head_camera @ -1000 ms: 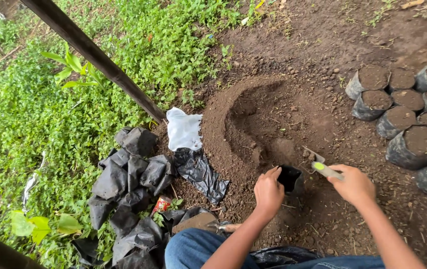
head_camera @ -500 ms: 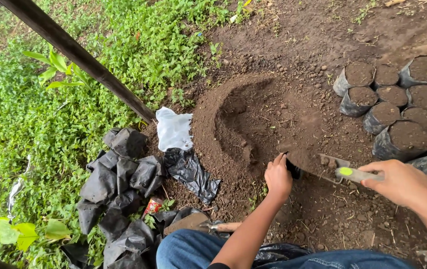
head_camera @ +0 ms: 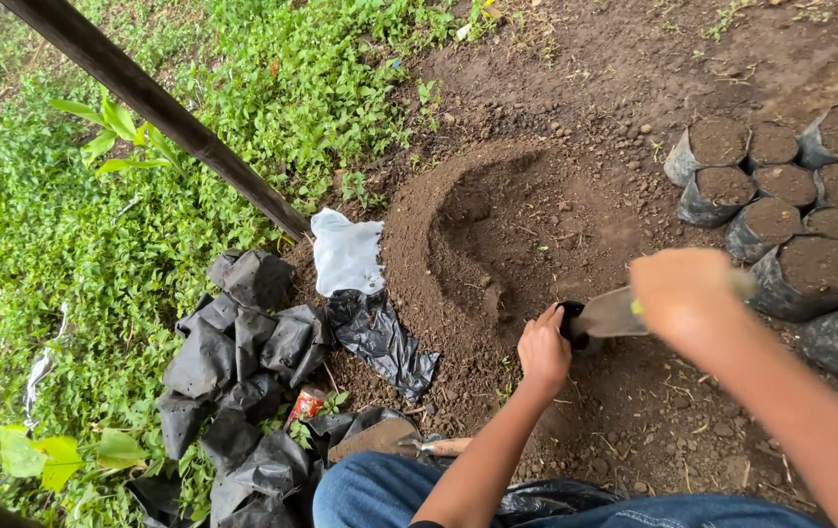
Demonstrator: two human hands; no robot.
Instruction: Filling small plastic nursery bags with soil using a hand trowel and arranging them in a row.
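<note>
**Soil could spill past the small bag's mouth**

While I watch through the head camera, the left hand (head_camera: 543,350) has its grip closed narrowly on the rim of a small black plastic nursery bag (head_camera: 571,327), which sits on the bare ground at the near edge of a curved mound of loose brown soil (head_camera: 458,244). The right hand (head_camera: 685,293) is wrapped tight round the handle of a flat metal trowel (head_camera: 612,313), whose blade tip lies right at the bag's opening. That hand is blurred, so I cannot tell exactly how the fingers sit.

My judgement is that the main risk is the mouth of the bag. It is narrow and limp, held by one pinch only; if that hold loosens or the blade pushes against the rim, the opening may fold shut and soil would fall on the ground beside it. The blade looks about as wide as the mouth, so a tilted pour could shed to either side. The metal edge is also close to the left fingers, and a hurried stroke could nick them.

Farther off, a cluster of filled black bags topped with soil (head_camera: 780,196) stands to the right, well apart from the bag in hand. A heap of empty crumpled black bags (head_camera: 243,362) lies to the left near a white plastic sheet (head_camera: 345,252) and a dark slanting pole (head_camera: 165,122).
</note>
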